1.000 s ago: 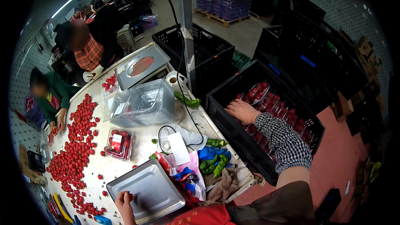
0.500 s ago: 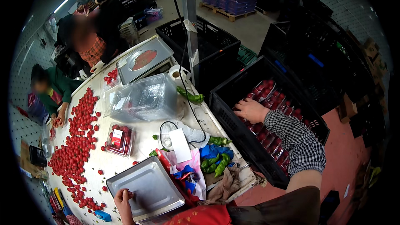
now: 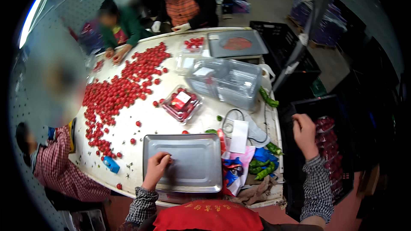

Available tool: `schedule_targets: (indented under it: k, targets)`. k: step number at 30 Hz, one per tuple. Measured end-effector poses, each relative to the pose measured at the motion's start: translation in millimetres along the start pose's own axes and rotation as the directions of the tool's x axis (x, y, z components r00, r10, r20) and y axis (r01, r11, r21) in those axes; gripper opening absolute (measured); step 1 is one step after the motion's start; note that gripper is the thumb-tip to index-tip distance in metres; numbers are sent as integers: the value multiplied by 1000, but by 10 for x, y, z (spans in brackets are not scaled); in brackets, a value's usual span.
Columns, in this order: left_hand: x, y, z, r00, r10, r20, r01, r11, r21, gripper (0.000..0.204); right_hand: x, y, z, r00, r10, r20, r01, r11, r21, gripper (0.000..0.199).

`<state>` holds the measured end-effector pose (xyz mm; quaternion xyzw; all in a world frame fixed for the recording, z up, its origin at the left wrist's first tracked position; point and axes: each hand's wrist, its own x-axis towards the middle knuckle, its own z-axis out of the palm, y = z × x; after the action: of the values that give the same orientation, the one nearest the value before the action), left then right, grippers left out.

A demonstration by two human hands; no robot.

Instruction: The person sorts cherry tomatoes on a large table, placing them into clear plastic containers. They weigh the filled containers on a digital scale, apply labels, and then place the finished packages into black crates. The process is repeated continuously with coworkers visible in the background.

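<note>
Over the shallow metal tray (image 3: 188, 167) at the table's near edge hovers my left hand (image 3: 156, 170), its fingers curled into a pinch. Whether anything small is between the fingertips is hidden. My right hand (image 3: 305, 136) is above the near-left part of a black crate (image 3: 295, 179), fingers loosely bent, with nothing visible in it. Clear packs of cherry tomatoes (image 3: 329, 154) lie in rows in that crate, to the right of the hand. A filled clear clamshell box (image 3: 182, 104) with a label stands on the table beyond the tray.
Loose cherry tomatoes (image 3: 124, 94) cover the table's left. Clear plastic boxes (image 3: 237, 81) stand stacked near a scale (image 3: 236, 43). Green peppers (image 3: 263, 169), a white card (image 3: 239, 137), cable and rags lie right of the tray. A blue tool (image 3: 111, 164) lies left. Several people work around the table.
My right hand has lifted off the packs in the crate and moved toward its table side. My left hand stays over the tray. The view has swung left.
</note>
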<state>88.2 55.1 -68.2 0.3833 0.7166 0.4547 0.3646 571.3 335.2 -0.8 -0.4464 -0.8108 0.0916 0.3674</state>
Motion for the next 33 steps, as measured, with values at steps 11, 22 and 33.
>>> schedule_targets:
  k: [11, 22, 33]
  targets:
    - [-167, -65, -442, 999, -40, 16, 42, 986, -158, 20, 723, -1250, 3071, 907, 179, 380, -328, 866, 377, 35]
    - [-373, -389, -1217, 991, -71, -113, 53, 987, -154, 20, 1110, -1311, 4344, 532, 466, 707, -843, 371, 390, 29]
    - [-437, -547, -1510, 982, -76, -171, 31, 967, -252, 21, 1086, -1906, 3982, 517, 330, 790, -855, 231, 464, 26]
